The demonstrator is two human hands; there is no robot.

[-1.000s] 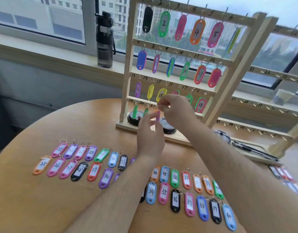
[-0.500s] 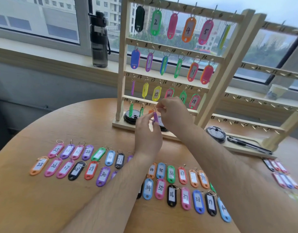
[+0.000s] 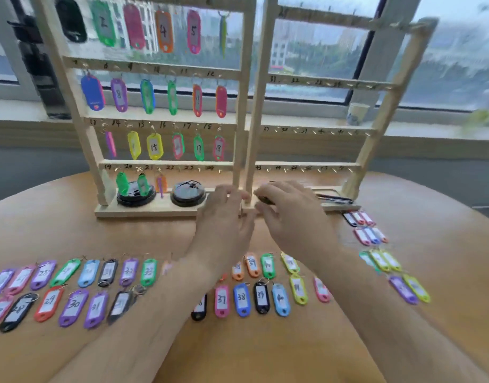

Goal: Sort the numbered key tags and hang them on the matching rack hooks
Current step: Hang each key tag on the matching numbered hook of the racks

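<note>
Tags (image 3: 241,298) of glossy oval plastic laid flat in rows on smooth wooden table (image 3: 238,355), 6 o'clock of slatted wooden rack (image 3: 166,164), long axes toward 12 o'clock; hung tags (image 3: 154,146) vertical. Left hand (image 3: 224,219), right hand (image 3: 295,219) loosely spread, empty, at rack base.

Dark water bottle (image 3: 36,64) on the windowsill (image 3: 307,111) at left, small paper cup (image 3: 358,113) off to the right. Two black round lids (image 3: 135,193) side by side. Round wooden table (image 3: 265,349).
</note>
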